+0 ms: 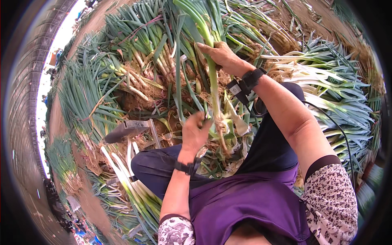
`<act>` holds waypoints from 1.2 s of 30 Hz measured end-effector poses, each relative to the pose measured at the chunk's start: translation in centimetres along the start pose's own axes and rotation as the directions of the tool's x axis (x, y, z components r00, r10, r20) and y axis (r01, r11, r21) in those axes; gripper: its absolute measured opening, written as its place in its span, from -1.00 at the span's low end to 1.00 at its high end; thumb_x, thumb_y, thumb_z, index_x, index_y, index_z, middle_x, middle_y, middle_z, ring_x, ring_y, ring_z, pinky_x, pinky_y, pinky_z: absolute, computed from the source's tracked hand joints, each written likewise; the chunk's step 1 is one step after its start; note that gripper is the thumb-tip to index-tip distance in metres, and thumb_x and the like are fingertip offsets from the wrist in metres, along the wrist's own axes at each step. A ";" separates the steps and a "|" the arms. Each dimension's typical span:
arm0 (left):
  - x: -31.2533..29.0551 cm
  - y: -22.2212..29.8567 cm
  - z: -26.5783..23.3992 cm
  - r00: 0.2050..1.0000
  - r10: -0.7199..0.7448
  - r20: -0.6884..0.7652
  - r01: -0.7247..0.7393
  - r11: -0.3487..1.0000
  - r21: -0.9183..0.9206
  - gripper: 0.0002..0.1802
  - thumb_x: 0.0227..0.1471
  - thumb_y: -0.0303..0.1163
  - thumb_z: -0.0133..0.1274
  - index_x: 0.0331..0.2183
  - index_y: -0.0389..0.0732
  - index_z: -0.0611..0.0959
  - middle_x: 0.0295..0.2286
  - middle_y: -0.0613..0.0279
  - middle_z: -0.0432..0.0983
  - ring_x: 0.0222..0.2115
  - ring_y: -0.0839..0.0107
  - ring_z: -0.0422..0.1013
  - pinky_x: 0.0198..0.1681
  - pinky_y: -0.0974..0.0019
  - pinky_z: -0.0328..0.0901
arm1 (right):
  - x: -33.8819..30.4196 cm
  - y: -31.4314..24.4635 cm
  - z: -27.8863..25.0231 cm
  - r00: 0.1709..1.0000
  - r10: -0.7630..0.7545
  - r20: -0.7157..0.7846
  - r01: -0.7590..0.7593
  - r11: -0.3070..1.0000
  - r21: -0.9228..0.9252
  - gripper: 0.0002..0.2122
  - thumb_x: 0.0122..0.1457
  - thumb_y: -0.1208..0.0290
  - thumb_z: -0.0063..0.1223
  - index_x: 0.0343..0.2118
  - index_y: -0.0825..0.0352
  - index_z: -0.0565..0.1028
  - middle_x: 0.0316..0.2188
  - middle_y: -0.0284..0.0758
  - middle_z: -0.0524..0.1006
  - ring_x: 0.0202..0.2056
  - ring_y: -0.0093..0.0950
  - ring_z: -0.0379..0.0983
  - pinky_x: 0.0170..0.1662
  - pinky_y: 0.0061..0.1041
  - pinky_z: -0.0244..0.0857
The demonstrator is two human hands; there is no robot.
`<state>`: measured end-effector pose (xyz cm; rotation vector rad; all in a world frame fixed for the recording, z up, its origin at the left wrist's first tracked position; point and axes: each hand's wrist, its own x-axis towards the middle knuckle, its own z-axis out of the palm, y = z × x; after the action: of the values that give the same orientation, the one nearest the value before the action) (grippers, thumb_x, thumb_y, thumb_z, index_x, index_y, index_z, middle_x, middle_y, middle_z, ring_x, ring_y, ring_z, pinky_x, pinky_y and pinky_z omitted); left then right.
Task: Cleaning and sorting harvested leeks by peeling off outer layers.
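A long green onion [214,87] hangs roots down in front of me, its brown roots [223,147] between my legs. My right hand [222,57] is closed around the upper part of its stalk. Lower down, my left hand [196,131] is beside the stalk with its fingers curled and slightly blurred. A long loose leaf [178,77] runs down to that hand and appears gripped in it, though its end is hidden by the fingers. Pale peeled skins and leaf scraps [241,122] lie below the roots.
Heaped green onions with soil on their roots [141,53] spread ahead and left. At right lies a row of white-stemmed onions [322,73]; a few more clean stalks [134,185] rest by my left knee. A metal tool [130,130] stands near that knee. A cable [341,128] passes my right arm.
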<state>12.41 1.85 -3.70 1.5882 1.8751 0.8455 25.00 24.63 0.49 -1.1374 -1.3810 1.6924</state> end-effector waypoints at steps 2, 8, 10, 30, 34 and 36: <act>2.9 1.9 -1.1 0.978 -0.208 -0.023 0.195 0.945 -0.263 -0.60 -0.04 -0.30 0.22 -0.26 -0.44 0.59 -0.46 0.29 0.55 -0.48 0.63 0.38 -0.40 0.55 0.26 | -0.7 -0.6 0.9 1.000 0.023 0.020 -0.022 0.999 -0.026 -0.59 0.02 0.05 0.19 -0.39 0.39 0.46 -0.59 -0.37 0.44 -0.63 -0.56 0.37 -0.58 -0.57 0.29; 5.1 2.9 -0.3 0.971 -0.223 0.080 0.230 0.803 -0.550 -0.69 -0.07 -0.36 0.23 -0.33 -0.42 0.65 -0.50 0.32 0.54 -0.52 0.66 0.31 -0.43 0.52 0.25 | -1.5 -0.1 2.1 0.982 -0.103 0.160 0.109 0.993 -0.033 -0.62 -0.06 0.16 0.30 -0.38 0.42 0.48 -0.59 -0.39 0.44 -0.61 -0.60 0.38 -0.56 -0.58 0.30; 5.2 2.8 -0.3 0.964 -0.243 0.105 0.258 0.773 -0.580 -0.74 -0.08 -0.39 0.23 -0.37 -0.42 0.66 -0.54 0.35 0.53 -0.53 0.68 0.30 -0.44 0.54 0.23 | -1.9 -0.1 2.4 0.976 -0.134 0.169 0.137 0.990 -0.009 -0.59 -0.06 0.09 0.28 -0.36 0.39 0.49 -0.58 -0.42 0.42 -0.59 -0.62 0.34 -0.54 -0.60 0.23; 4.4 -2.8 3.1 0.947 -0.206 0.247 0.192 -0.253 -0.948 -0.78 0.12 -0.44 -0.28 -0.31 -0.25 0.49 -0.43 0.16 0.45 -0.40 0.32 0.39 -0.10 0.08 0.31 | -0.7 0.3 2.0 0.953 -0.276 0.125 0.279 0.960 -0.011 -0.68 0.05 0.15 0.18 -0.42 0.37 0.47 -0.62 -0.42 0.43 -0.57 -0.65 0.36 -0.52 -0.63 0.25; 3.5 2.1 3.3 0.959 -0.275 -0.071 0.135 0.662 -0.737 -0.79 0.13 -0.25 0.01 -0.43 -0.18 0.50 -0.53 0.40 0.41 -0.52 0.68 0.29 -0.40 0.54 0.22 | -0.5 0.4 1.4 0.990 -0.120 0.081 0.093 0.956 0.279 -0.82 0.10 0.37 0.11 -0.44 0.40 0.45 -0.64 -0.36 0.44 -0.66 -0.60 0.35 -0.60 -0.60 0.28; 2.4 1.7 3.5 0.982 -0.189 -0.006 0.144 0.769 -0.623 -0.75 0.10 -0.23 0.07 -0.47 -0.20 0.50 -0.59 0.47 0.36 -0.63 0.69 0.20 -0.59 0.47 0.14 | -0.7 -0.1 1.1 0.990 -0.134 -0.037 0.139 0.947 0.291 -0.83 0.11 0.38 0.10 -0.46 0.40 0.44 -0.67 -0.36 0.43 -0.73 -0.59 0.33 -0.67 -0.60 0.28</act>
<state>15.71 4.87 -4.72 0.9720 1.5131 1.2838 24.27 23.56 0.80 -0.8661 -1.1240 1.7149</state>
